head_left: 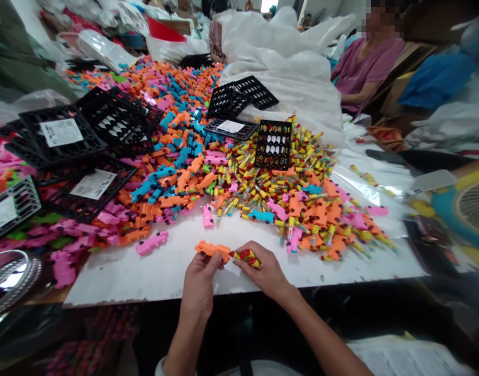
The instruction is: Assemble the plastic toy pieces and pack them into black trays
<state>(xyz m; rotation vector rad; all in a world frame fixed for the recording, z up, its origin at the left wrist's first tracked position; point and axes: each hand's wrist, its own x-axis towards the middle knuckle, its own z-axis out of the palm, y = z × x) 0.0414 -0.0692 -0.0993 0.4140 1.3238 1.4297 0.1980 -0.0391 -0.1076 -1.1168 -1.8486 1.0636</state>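
Between the fingers and thumb of my left hand (202, 277) is an orange toy car (212, 249), held level above the white board (145, 282). My right hand (265, 269) is closed around several small yellow tubes with red caps (247, 257). The tip of one tube meets the right end of the car; whether it is inside the car I cannot tell. Just beyond my hands lies a pink toy car (208, 215). A heap of similar yellow tubes (243, 175) rises behind, with orange toy cars (333, 209) mixed in on the right.
Black plastic trays (62, 133) with white labels are stacked on the left over a large heap of coloured toy cars (180, 141). Another black tray (273, 145) rests on the tubes. A person in a pink top (364, 68) sits at the back right. A fan (474, 206) stands at the right edge.
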